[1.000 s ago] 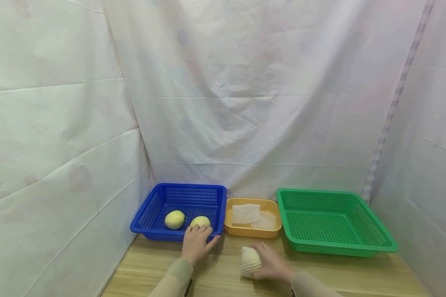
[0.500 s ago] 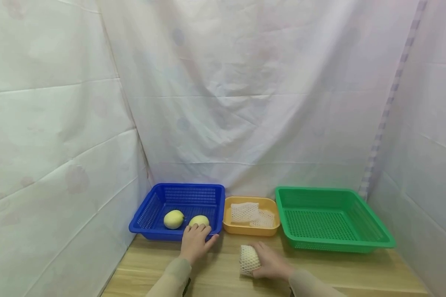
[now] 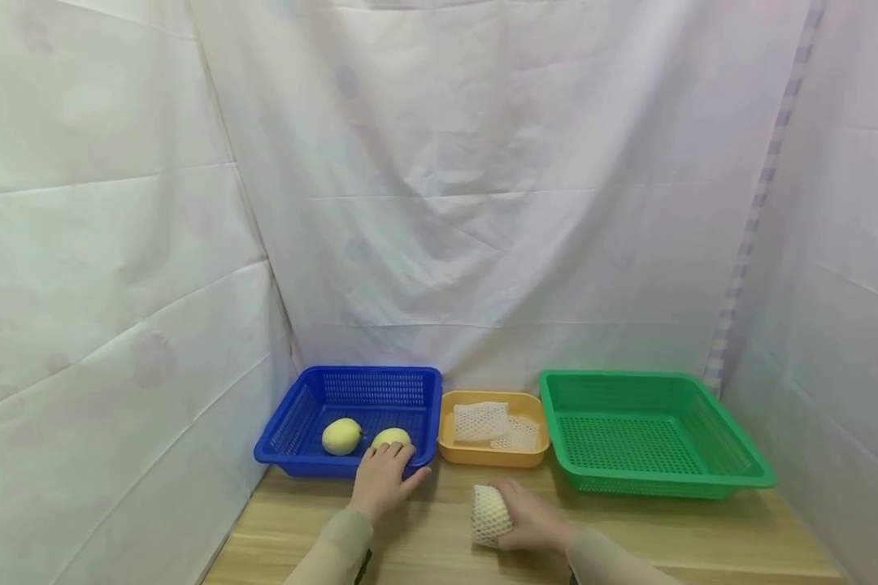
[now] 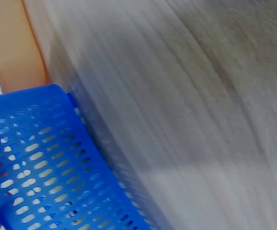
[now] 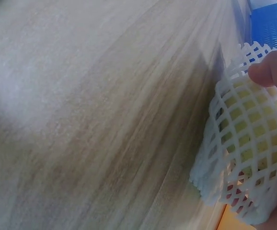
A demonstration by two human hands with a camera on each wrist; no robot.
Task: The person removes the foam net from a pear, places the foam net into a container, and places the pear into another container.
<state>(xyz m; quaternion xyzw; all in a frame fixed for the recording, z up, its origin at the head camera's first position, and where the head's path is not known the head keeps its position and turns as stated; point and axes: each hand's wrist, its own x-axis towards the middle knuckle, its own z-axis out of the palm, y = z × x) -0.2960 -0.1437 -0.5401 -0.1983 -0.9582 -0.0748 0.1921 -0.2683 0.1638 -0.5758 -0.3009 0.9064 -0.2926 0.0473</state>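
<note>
On the table, my right hand (image 3: 534, 517) grips a pale yellow-green fruit inside a white foam net sleeve (image 3: 491, 517). The right wrist view shows the thumb pressing the mesh of this foam net (image 5: 251, 129), whose end extends past the fruit. My left hand (image 3: 382, 479) lies across the front rim of the blue basket (image 3: 293, 465). Its fingers reach over one pear (image 3: 391, 437) and seem to touch it; their undersides are hidden. Another pear (image 3: 341, 436) with a stem lies to the left inside that basket. The left wrist view shows mostly the basket's slotted wall (image 4: 47, 163).
A shallow orange tray (image 3: 493, 459) stands between the baskets, with foam nets (image 3: 480, 421) lying in it. To its right stands a green basket (image 3: 658, 486). White cloth (image 3: 439, 244) encloses the wooden table (image 3: 424, 561) at the back and sides.
The camera view has shifted slightly. Both hands keep nearly the same places, the right holding the netted fruit and the left at the blue basket's rim.
</note>
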